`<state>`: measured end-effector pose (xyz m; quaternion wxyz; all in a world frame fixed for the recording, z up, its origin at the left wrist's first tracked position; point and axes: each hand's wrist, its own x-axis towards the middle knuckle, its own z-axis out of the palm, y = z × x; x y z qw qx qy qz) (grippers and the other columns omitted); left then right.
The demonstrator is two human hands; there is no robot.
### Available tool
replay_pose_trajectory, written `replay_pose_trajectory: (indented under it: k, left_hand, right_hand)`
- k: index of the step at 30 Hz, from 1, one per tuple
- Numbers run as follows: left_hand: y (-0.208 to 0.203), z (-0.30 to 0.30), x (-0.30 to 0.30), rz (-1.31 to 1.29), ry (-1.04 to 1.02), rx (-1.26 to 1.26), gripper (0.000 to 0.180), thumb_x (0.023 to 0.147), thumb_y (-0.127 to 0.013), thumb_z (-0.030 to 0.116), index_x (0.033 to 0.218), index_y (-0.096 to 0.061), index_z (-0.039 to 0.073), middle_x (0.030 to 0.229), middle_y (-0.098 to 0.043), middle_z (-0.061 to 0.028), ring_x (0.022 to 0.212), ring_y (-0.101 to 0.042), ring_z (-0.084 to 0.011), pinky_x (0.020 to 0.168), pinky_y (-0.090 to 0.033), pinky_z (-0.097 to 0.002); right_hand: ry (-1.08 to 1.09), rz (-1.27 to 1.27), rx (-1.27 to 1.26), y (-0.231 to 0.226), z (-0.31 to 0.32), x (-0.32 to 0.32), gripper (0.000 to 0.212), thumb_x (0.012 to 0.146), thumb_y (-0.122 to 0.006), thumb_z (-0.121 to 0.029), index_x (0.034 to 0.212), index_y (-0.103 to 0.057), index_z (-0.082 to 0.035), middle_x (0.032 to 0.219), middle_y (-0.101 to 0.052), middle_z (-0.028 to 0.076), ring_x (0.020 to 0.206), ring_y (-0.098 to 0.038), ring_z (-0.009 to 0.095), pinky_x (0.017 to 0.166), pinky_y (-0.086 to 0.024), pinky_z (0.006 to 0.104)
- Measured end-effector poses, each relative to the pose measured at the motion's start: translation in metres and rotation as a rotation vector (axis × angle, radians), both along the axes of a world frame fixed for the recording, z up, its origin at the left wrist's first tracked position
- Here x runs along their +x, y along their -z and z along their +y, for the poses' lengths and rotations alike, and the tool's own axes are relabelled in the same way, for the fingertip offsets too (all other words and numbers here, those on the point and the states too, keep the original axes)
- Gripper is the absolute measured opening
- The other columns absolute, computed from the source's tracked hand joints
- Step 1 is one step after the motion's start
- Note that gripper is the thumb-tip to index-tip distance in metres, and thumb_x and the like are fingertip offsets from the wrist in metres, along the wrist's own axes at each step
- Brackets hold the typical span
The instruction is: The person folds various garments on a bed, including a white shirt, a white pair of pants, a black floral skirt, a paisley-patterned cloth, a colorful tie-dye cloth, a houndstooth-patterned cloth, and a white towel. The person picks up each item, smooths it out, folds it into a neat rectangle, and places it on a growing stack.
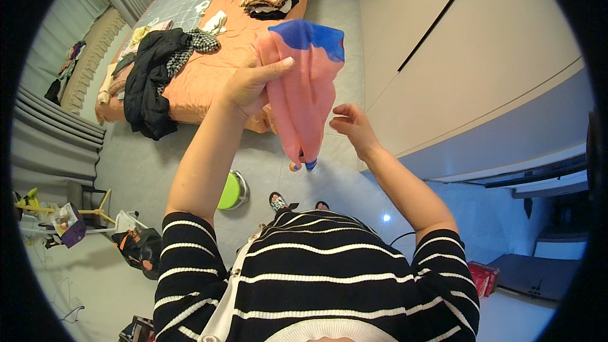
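A thin pink scarf (pixel 303 82) with a blue end hangs folded in front of me. My left hand (pixel 251 83) grips it from its left side, thumb lying across the front and the other fingers hidden behind the cloth. The blue part is at the top, and the lower tip narrows to another small bit of blue. Just right of the scarf is my right hand (pixel 356 128), fingers apart and slightly bent. It holds nothing, and a small gap separates it from the cloth.
Ahead stands a bed (pixel 237 50) with an orange cover. On it lie a black jacket (pixel 151 79), a checkered cloth (pixel 204 40) and a folded clothes pile (pixel 268 0). A pale wardrobe (pixel 462 57) runs along the right. A green-topped bucket (pixel 230 191) stands on the floor.
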<state>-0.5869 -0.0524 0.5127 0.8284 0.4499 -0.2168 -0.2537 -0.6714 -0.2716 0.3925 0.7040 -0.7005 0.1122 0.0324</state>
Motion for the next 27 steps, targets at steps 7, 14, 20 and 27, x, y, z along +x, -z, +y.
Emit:
replay_pose_trajectory:
  k: [7,14,20,27]
  left_hand:
    - [-0.011,0.003,0.008,0.021,-0.018,0.04,0.045,0.082,-0.067,0.012,0.122,-0.049,0.003,0.115,-0.056,-0.0108,0.108,-0.056,-0.0227,0.096,-0.045,-0.0387]
    - [-0.008,0.0,0.018,0.038,-0.064,0.037,0.045,0.082,-0.066,0.011,0.123,-0.048,0.004,0.116,-0.056,-0.0101,0.108,-0.056,-0.0223,0.094,-0.046,-0.0378]
    - [-0.008,-0.007,0.025,0.024,-0.134,0.034,0.046,0.083,-0.065,0.008,0.125,-0.046,0.005,0.118,-0.056,-0.0094,0.109,-0.056,-0.0216,0.094,-0.048,-0.0374]
    - [-0.005,-0.014,0.033,0.033,-0.168,0.043,0.047,0.084,-0.062,0.006,0.127,-0.043,0.005,0.119,-0.054,-0.0104,0.108,-0.057,-0.0222,0.092,-0.049,-0.0368]
  right_hand:
    - [-0.35,-0.044,0.25,0.019,0.004,-0.01,0.027,0.079,-0.063,-0.005,0.106,-0.059,-0.001,0.092,-0.064,0.002,0.078,-0.059,0.01,0.068,-0.047,0.0233]
    - [-0.294,-0.018,0.317,0.015,0.002,-0.029,0.021,0.083,-0.063,-0.009,0.102,-0.061,0.001,0.096,-0.065,0.005,0.088,-0.059,0.012,0.08,-0.047,0.0278]
    - [-0.198,-0.014,0.551,0.01,0.0,-0.042,0.019,0.085,-0.059,-0.006,0.102,-0.061,0.002,0.096,-0.065,0.007,0.087,-0.061,0.014,0.083,-0.049,0.0299]
    - [-0.199,0.028,0.63,-0.001,-0.002,-0.048,0.022,0.085,-0.06,-0.008,0.104,-0.061,0.003,0.095,-0.065,0.008,0.085,-0.061,0.014,0.081,-0.049,0.0288]
